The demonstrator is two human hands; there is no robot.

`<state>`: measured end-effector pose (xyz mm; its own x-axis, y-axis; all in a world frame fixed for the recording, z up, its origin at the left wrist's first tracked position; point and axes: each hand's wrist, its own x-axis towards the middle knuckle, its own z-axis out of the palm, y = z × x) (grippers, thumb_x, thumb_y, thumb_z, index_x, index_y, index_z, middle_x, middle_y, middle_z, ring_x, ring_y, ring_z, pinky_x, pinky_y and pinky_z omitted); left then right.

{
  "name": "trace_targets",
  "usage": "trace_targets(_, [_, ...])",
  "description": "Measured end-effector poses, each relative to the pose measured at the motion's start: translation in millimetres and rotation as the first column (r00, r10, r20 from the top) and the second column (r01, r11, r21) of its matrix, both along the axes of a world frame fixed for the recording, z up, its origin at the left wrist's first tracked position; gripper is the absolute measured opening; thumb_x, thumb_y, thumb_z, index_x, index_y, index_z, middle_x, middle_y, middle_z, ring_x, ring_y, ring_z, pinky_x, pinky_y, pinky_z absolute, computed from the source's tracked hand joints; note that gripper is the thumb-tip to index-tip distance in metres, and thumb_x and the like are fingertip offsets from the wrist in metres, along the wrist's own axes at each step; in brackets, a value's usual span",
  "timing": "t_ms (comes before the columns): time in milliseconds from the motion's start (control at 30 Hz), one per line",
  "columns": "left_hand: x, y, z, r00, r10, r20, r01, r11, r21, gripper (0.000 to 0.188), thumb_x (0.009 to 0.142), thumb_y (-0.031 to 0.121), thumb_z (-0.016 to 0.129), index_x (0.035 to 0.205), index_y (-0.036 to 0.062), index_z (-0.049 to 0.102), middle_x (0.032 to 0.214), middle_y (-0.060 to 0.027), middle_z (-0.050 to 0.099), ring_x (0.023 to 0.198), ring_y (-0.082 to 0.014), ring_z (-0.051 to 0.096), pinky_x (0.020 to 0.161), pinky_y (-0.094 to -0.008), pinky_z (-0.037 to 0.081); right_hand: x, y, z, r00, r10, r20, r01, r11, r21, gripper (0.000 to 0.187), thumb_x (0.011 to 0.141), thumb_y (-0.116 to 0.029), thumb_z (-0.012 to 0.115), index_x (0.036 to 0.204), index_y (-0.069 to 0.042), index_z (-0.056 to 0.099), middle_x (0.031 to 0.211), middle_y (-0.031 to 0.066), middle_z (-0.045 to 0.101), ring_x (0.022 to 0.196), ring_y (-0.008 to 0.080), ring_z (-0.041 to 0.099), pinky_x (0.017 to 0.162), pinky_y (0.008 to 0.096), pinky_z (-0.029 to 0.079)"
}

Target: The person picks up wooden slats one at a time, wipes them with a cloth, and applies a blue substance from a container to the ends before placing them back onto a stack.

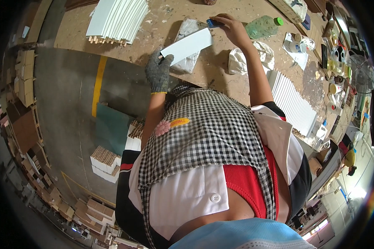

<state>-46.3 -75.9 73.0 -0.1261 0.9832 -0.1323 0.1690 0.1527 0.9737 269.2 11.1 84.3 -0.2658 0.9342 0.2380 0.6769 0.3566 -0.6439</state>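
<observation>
A big brown table, a long white board over a pale slab there, a left hand in a grey glove, curled around the board's near end, a bare right hand, fingers bent, pinching a small blue block near the far end.

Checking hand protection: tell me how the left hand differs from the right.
The left hand wears a grey glove; the right hand is bare. The left hand grips a white panel; the right hand holds a small blue object. Both hold something.
</observation>
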Motion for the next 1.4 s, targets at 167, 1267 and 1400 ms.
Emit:
trace_targets(167, [0.4, -1.7, 0.0, 0.999, 0.010, 0.031, -0.008, 0.999, -0.052, 0.041, 0.085, 0.007, 0.078, 0.121, -0.0058, 0.063, 0.108, -0.0111, 0.068, 0.097, -0.0174, 0.063, 0.086, -0.0307, 0.053, -12.8, -5.7, 15.4, 0.997, 0.077, 0.000, -0.077, 0.997, -0.001, 0.037, 0.090, -0.002, 0.062, 0.125, -0.013, 0.068, 0.125, 0.0106, 0.065, 0.106, 0.0349, 0.064, 0.090, 0.0420, 0.054])
trace_targets(1267, [12.2, -4.1, 8.7, 0.952, 0.056, 0.302, -0.025, 0.994, -0.104, 0.091, 0.085, -0.004, 0.070, 0.157, -0.0029, 0.014, 0.120, -0.0170, 0.064, 0.104, -0.0210, 0.063, 0.089, -0.0314, 0.053, -81.9, -54.6, 21.7, 0.932, -0.362, 0.008, 0.358, 0.923, 0.145, 0.049, 0.086, 0.000, 0.067, 0.131, -0.020, 0.066, 0.111, 0.0155, 0.062, 0.101, 0.0352, 0.058, 0.085, 0.0425, 0.051])
trace_targets(1400, [10.2, -4.1, 6.9, 0.967, 0.035, 0.254, -0.019, 0.998, -0.064, 0.093, 0.085, -0.002, 0.073, 0.157, -0.0023, 0.013, 0.121, -0.0185, 0.064, 0.104, -0.0213, 0.063, 0.090, -0.0310, 0.053, -33.9, -36.4, 2.2, 0.939, -0.342, 0.042, 0.339, 0.939, 0.065, 0.048, 0.085, 0.001, 0.068, 0.128, -0.021, 0.069, 0.112, 0.0148, 0.062, 0.097, 0.0338, 0.059, 0.085, 0.0419, 0.051])
